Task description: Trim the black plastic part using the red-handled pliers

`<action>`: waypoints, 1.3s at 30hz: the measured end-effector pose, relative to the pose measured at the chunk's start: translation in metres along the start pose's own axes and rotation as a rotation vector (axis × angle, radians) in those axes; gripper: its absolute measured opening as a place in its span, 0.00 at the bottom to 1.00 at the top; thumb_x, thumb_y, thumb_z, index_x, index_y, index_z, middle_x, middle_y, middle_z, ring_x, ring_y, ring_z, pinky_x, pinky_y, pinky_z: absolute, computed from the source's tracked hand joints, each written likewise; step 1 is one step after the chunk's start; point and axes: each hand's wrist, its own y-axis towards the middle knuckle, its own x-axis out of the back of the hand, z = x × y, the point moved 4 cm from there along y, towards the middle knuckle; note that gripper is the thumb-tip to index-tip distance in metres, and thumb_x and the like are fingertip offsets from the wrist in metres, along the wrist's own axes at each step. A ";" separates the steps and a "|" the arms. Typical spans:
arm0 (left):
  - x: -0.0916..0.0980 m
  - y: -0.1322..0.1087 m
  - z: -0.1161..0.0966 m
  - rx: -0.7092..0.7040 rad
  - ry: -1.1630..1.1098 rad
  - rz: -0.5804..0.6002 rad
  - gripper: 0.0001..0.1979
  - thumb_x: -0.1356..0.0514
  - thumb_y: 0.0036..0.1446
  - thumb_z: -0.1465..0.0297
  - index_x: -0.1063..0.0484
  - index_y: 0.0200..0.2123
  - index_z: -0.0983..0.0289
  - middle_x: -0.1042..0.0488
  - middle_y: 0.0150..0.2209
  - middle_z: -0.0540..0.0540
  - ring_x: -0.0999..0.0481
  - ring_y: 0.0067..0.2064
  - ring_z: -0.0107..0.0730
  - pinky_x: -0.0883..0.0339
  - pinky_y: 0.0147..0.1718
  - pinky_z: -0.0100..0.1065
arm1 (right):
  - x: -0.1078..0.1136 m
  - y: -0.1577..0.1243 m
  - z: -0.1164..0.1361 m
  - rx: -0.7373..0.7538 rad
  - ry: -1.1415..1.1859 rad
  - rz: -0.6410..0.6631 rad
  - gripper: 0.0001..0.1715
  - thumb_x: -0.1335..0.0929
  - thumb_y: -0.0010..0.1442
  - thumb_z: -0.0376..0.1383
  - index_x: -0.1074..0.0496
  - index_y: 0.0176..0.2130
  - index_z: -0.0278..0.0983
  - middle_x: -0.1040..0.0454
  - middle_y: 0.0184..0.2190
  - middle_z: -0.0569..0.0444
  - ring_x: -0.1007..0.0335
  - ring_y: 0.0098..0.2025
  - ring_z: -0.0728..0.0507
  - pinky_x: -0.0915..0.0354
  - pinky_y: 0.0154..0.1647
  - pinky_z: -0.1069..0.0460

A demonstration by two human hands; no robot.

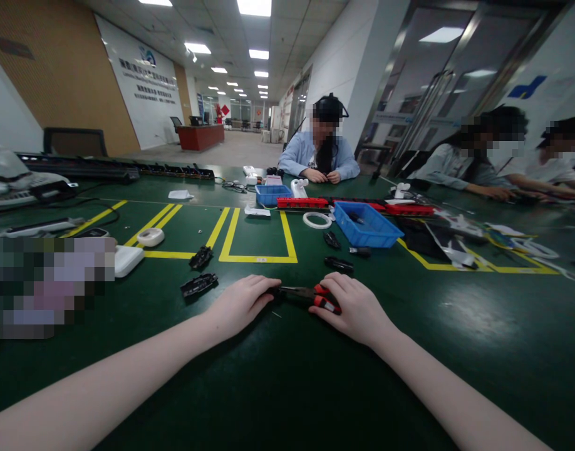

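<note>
A pair of pliers (pixel 302 294) with red and black handles lies on the green table (pixel 287 376) between my two hands. My right hand (pixel 356 308) rests over the red handles with its fingers curled around them. My left hand (pixel 243 304) lies palm down, fingers together and stretched toward the dark jaw end of the pliers, touching it. Two small black plastic parts (pixel 199 284) lie to the left of my left hand.
Yellow tape boxes mark the table. Two blue bins (pixel 368 227), red strips (pixel 302 202), tape rolls (pixel 150 237) and small black parts (pixel 338 264) lie ahead. Three people sit at the far and right sides. A white box (pixel 126 259) sits left.
</note>
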 end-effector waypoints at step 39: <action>0.001 0.002 -0.007 -0.081 0.032 0.037 0.19 0.41 0.63 0.74 0.32 0.57 0.59 0.26 0.54 0.54 0.28 0.54 0.40 0.29 0.53 0.45 | -0.004 -0.001 -0.002 -0.039 0.099 0.027 0.21 0.31 0.60 0.49 0.29 0.44 0.36 0.25 0.41 0.47 0.28 0.39 0.41 0.33 0.39 0.46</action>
